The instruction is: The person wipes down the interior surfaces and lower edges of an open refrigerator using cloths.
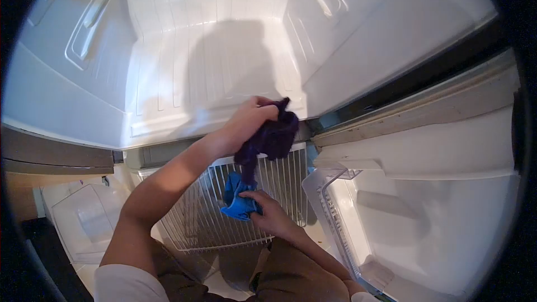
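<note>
**Dark cloth (279,134) and blue cloth (239,208) in my grasp**

My left hand (253,120) clutches the bunched dark cloth near the front edge of the white refrigerator floor (162,86). Lower down, over the wire rack (193,212), my right hand (272,215) grips the blue cloth. I can't tell whether the cloths touch.

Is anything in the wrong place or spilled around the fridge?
A white wire shelf is outside the open fridge, below its front edge, which looks odd because such shelves usually go inside. A clear plastic bin sits out at the left too. I see no spill; the dark patch inside looks like a shadow.
</note>
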A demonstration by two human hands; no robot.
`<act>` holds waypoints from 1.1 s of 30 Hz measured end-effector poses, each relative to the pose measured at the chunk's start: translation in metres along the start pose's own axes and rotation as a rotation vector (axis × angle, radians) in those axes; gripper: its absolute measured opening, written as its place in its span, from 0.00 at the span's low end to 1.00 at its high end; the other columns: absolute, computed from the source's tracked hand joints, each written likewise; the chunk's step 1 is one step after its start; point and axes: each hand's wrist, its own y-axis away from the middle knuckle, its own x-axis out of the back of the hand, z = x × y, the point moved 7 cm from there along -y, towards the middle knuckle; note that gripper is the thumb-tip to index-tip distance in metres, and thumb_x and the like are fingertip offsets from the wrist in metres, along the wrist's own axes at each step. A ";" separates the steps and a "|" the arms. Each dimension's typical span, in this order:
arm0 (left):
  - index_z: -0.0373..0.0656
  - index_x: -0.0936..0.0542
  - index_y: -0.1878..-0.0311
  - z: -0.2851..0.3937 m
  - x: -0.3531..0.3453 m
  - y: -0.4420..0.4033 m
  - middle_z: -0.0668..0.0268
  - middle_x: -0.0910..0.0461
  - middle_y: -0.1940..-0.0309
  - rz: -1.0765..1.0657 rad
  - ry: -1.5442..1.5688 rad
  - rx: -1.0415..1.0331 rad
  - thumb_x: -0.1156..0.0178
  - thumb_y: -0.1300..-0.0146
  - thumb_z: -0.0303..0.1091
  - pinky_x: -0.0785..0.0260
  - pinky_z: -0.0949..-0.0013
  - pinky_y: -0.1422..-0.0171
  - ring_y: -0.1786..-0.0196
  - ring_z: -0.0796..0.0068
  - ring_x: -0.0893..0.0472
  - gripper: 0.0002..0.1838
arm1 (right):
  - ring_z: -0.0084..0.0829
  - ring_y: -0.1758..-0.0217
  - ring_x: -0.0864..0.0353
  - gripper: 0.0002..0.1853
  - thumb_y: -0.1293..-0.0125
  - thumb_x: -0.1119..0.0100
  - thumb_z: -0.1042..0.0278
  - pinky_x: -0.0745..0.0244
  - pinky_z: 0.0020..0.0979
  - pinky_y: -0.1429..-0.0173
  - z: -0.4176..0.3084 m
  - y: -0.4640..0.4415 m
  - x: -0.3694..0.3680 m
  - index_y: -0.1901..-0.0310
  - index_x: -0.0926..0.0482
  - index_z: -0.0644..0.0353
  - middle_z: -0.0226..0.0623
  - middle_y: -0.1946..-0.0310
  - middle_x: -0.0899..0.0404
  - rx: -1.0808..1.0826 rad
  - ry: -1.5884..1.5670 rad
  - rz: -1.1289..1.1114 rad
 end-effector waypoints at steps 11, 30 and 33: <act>0.58 0.27 0.38 0.034 0.037 0.038 0.57 0.39 0.32 -0.043 -1.555 -0.979 0.32 0.52 0.53 0.45 0.41 0.33 0.31 0.47 0.41 0.35 | 0.45 0.40 0.30 0.30 0.49 0.49 0.83 0.35 0.38 0.36 0.004 -0.003 -0.004 0.40 0.30 0.56 0.48 0.46 0.31 -0.024 -0.087 -0.035; 0.44 0.19 0.72 0.018 -0.097 -0.030 0.61 0.20 0.68 0.235 -1.262 -1.110 0.30 0.57 0.42 0.31 0.56 0.53 0.58 0.60 0.22 0.14 | 0.50 0.36 0.33 0.31 0.49 0.47 0.81 0.38 0.42 0.31 0.010 -0.006 -0.008 0.39 0.32 0.53 0.51 0.42 0.31 -0.003 -0.063 -0.050; 0.45 0.19 0.74 -0.012 -0.104 -0.017 0.62 0.19 0.70 0.003 -1.213 -1.074 0.33 0.54 0.43 0.31 0.56 0.53 0.60 0.59 0.22 0.12 | 0.51 0.35 0.33 0.31 0.50 0.47 0.81 0.38 0.43 0.31 0.014 -0.009 -0.008 0.39 0.32 0.53 0.51 0.42 0.31 0.015 -0.091 -0.066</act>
